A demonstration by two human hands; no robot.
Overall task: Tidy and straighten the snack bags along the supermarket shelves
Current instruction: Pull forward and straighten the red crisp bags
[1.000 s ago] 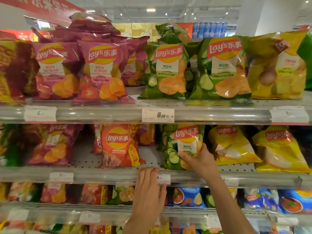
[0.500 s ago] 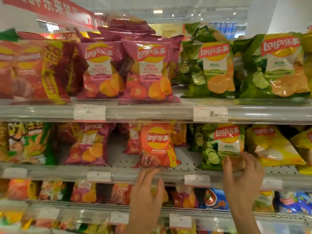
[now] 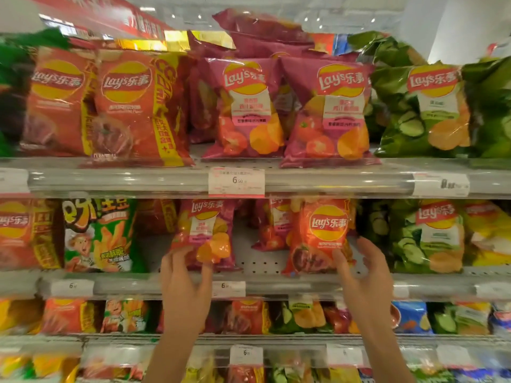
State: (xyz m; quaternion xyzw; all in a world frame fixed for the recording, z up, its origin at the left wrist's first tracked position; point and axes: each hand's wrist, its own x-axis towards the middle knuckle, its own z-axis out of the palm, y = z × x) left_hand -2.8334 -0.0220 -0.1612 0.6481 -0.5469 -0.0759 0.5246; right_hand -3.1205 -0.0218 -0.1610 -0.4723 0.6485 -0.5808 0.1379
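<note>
Fingers of both hands are loosely spread and raised to the middle shelf (image 3: 276,286); neither hand plainly grips anything yet.

Shelf run, middle tier: bags stand in a row with bare perforated deck showing between them, so spacing is uneven.

Orange bag (image 3: 322,236): stands upright, long axis vertical, leaning slightly. It lies directly ahead of and just left of the right hand (image 3: 365,283). Thumb reaches across the bag's lower right corner and looks to touch it; the other fingers stand off to the bag's right edge, apart from the green cucumber bag (image 3: 425,236) beside it. Contact of those fingers: cannot tell, motion blur.

Pink tomato bag (image 3: 206,234): upright, long axis vertical, tipped a little. It sits straight above the left hand (image 3: 185,288), whose fingertips reach its bottom edge, thumb to the right under the chip picture. Whether they pinch the bag or only touch: cannot tell.

Judgement: each hand is matched to its own bag, left to pink, right to orange. The gap of bare deck between the two bags is the thing to close or square up. Right hand appears nearer to a usable hold.
</note>
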